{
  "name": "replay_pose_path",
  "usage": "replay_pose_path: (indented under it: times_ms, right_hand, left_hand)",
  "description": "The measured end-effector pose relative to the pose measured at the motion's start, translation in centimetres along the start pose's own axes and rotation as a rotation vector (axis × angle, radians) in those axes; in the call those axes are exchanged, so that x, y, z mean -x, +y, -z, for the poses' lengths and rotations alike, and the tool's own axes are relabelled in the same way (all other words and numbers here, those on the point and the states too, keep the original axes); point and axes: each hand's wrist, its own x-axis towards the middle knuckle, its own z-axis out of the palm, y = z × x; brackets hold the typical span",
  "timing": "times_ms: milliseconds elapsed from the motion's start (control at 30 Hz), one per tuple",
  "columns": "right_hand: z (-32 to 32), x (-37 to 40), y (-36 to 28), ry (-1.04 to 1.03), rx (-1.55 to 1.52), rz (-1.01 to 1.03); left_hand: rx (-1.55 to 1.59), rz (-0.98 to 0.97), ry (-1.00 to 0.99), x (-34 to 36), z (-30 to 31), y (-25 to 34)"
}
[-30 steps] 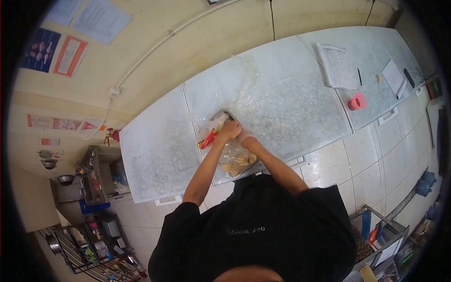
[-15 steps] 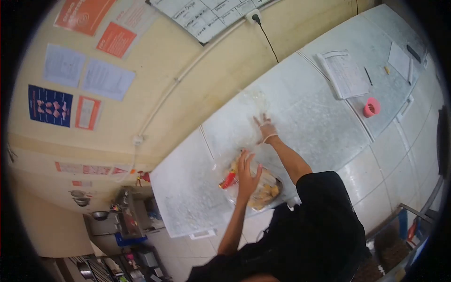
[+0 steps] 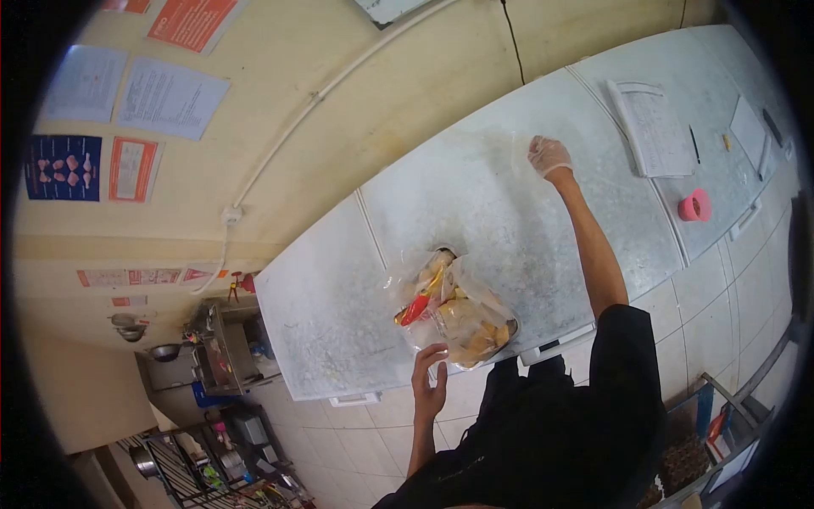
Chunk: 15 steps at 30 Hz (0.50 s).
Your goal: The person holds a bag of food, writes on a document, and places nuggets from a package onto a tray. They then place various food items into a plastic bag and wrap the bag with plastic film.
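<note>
A clear plastic bag [image 3: 462, 318] of pale yellowish food pieces lies at the near edge of the worktop, with a red and yellow packet [image 3: 415, 309] on its left part. Beside the bag's lower left edge is my left hand [image 3: 430, 377], bare, its fingers apart and holding nothing. My right hand [image 3: 551, 159], in a clear glove, is far up the worktop near the wall. Its fingers are curled in on a thin piece of clear plastic [image 3: 519, 161], whose outline is faint.
The long pale worktop [image 3: 339, 280] runs along the wall. Towards its right end are an open notebook [image 3: 653, 131], a pen [image 3: 694, 145], a pink cup [image 3: 694, 205] and a paper sheet [image 3: 749, 127]. A sink area [image 3: 229, 348] stands at the left.
My right hand has moved up and right along the worktop and its spread fingers have closed. My left hand has come off the bag to its lower left side. The view has shifted.
</note>
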Motion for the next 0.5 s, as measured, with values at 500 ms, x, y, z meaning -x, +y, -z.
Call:
replay_pose_path:
  times_ms: [500]
  right_hand:
    - [-12.1,2.1,-7.9,-0.458,0.01,0.376]
  left_hand:
    - [0.121,0.016,-0.3,-0.7,-6.6,1.3]
